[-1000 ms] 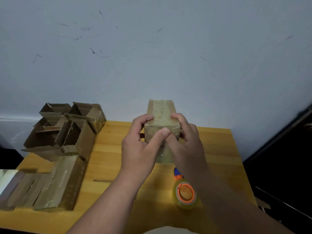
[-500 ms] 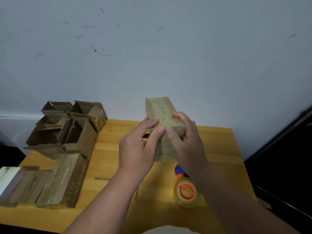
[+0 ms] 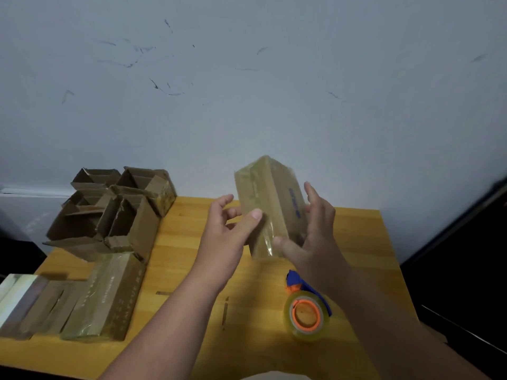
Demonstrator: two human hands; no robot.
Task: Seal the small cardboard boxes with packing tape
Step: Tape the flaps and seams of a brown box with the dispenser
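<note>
Sealed boxes, far left: I count roughly four lying flat in a row at the tabletop's near-left edge; the rightmost one (image 3: 105,297) is the clearest, taped and printed along its side. The ones left of it blur together, so my count is uncertain.
Open boxes: a cluster of open cartons (image 3: 109,212) behind that row, flaps up. I make out about four, though they overlap and I cannot be sure.
Tabletop: one yellow wooden tabletop (image 3: 178,256) against a pale scuffed wall (image 3: 247,91).
Left hand: my left hand (image 3: 227,237) has a spread grip, fingers loosely curved. The thumb tip touches the box's taped face; the other fingers stand apart from it.
Box in work: one small cardboard box (image 3: 270,204), held above the tabletop's middle between the two hands, tilted, its top leaning left, glossy tape along its long face, blue print on its right side.
Right hand: my right hand (image 3: 315,231) cups the box's right side, fingers straight and fanned, thumb under the lower end.
Tape: one clear roll on an orange-and-blue tape dispenser (image 3: 307,314) lying on the tabletop, near edge, below the right forearm.
</note>
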